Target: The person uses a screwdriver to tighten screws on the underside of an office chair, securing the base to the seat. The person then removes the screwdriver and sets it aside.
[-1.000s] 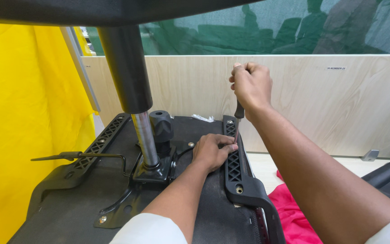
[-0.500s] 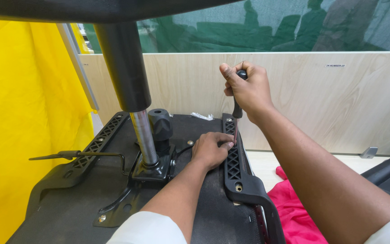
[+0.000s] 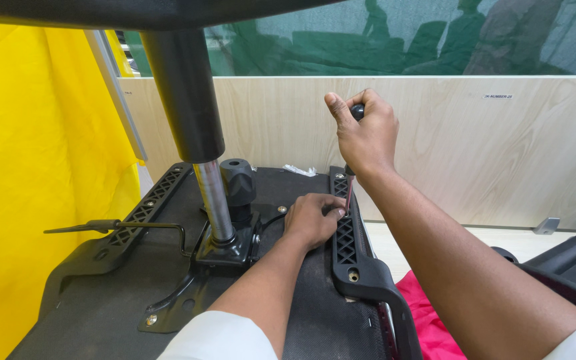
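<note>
An upturned black office-chair seat base (image 3: 168, 293) is the landmark. A chrome gas-lift column (image 3: 211, 200) rises from its middle. A black ribbed plastic armrest bracket (image 3: 355, 253) lies along its right edge, another (image 3: 128, 223) along its left. Behind it stands a pale wooden wall panel (image 3: 488, 153); a yellow sheet (image 3: 28, 167) hangs left.

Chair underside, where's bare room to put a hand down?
Free: the black seat base between the left bracket and mechanism plate. Crowded: around the gas column and right bracket, where the left hand and screwdriver work.
</note>
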